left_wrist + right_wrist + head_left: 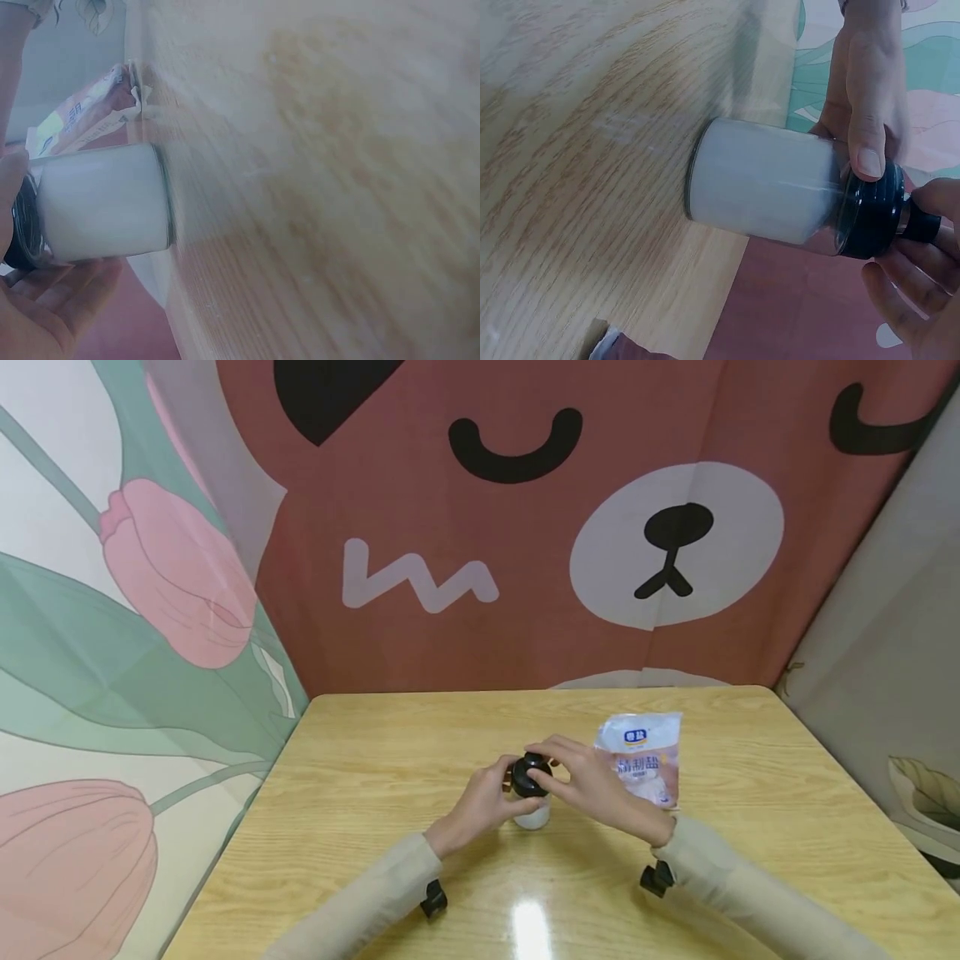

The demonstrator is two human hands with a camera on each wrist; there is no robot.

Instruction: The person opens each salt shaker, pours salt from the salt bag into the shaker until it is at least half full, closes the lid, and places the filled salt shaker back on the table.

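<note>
A clear jar (757, 184) of white powder or grains stands upright on the wooden table, capped by a black lid (870, 210) with a small knob (920, 225). From the left side, my left hand (480, 806) grips the jar's top, its thumb pressed on the lid's edge and its fingers behind. My right hand (592, 781) comes in from the other side and pinches the knob between thumb and fingers. Just behind that hand lies a salt bag (652, 756), white and brownish-pink, partly covered by it in the head view.
The light wooden table (375, 743) ends at a brown bear-print curtain (420, 652) at the back. A flower-print curtain (180, 710) borders the left side. Black wrist cameras (433, 900) hang below both sleeves.
</note>
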